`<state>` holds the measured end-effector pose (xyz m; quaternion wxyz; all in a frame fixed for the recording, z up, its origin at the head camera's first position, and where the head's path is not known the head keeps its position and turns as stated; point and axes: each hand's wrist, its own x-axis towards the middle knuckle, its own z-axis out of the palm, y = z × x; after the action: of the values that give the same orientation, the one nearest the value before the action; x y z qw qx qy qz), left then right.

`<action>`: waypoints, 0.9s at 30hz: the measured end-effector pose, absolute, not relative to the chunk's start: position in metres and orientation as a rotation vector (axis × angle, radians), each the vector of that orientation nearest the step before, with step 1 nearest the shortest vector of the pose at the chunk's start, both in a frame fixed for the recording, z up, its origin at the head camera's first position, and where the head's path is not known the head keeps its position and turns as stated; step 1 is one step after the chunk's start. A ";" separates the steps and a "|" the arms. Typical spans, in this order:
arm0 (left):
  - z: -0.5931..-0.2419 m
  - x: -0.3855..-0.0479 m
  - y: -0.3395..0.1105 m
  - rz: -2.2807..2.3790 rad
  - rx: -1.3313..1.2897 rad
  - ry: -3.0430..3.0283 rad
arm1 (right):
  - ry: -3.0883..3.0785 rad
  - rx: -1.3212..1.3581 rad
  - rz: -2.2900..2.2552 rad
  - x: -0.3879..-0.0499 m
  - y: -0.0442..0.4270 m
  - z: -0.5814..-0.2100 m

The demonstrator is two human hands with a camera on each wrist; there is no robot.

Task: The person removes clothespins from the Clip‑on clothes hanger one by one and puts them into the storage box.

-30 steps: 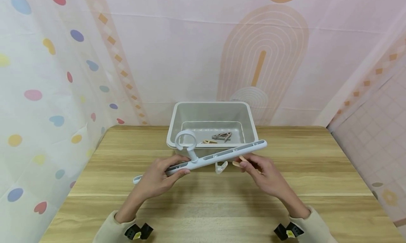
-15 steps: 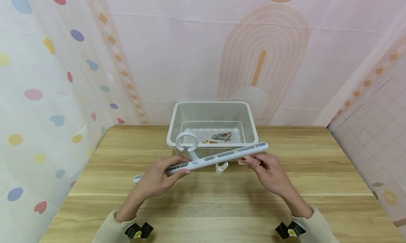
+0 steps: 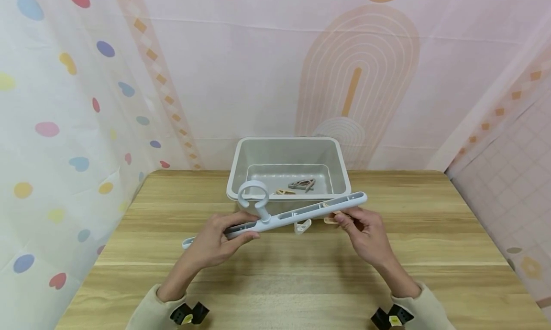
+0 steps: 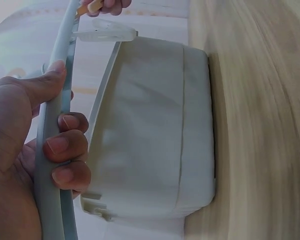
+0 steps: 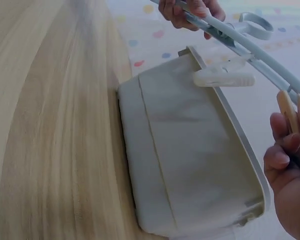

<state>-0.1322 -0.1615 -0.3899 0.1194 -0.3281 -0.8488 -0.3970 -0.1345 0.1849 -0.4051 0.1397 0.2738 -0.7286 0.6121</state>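
A light blue-grey hanger (image 3: 301,214) with a round hook (image 3: 254,192) is held tilted, its right end higher, in front of the bin. My left hand (image 3: 217,240) grips its bar left of the hook, thumb on the near side. Under the bar's middle hangs a white clothespin (image 3: 303,226), also seen in the right wrist view. My right hand (image 3: 366,234) pinches an orange-tan clothespin (image 5: 287,109) beneath the right half of the bar. One tip of that clothespin shows in a slot of the bar; my fingers hide much of the rest.
A grey plastic bin (image 3: 288,150) stands at the back of the wooden table (image 3: 275,291), just beyond the hanger. On its floor lie grey-brown clothespins (image 3: 303,185) and a yellowish clothespin (image 3: 285,192). A patterned curtain (image 3: 241,81) hangs behind the table.
My right hand has shifted slightly right and brought the orange-tan clothespin up against the bar's underside, one tip now in a slot. My left hand and the hanger have barely moved.
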 end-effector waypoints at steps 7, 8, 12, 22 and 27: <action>-0.391 -0.132 -0.163 -1.106 -0.948 -2.494 | -2.232 0.725 1.983 -0.136 0.191 -0.400; -0.392 -0.132 -0.163 -1.105 -0.948 -2.495 | -2.250 0.728 1.986 -0.136 0.192 -0.400; -0.393 -0.132 -0.163 -1.106 -0.943 -2.492 | -2.326 0.757 1.914 -0.137 0.196 -0.398; -0.393 -0.132 -0.167 -1.117 -0.922 -2.503 | -2.439 0.723 1.548 -0.141 0.212 -0.397; -0.395 -0.132 -0.169 -1.105 -0.920 -2.502 | -2.454 0.668 1.467 -0.143 0.220 -0.391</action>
<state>-0.1319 -0.1686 -0.3951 0.1274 -0.3163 -0.8600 -0.3796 -0.1427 0.2198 -0.3913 0.1025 0.2262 -0.8314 0.4971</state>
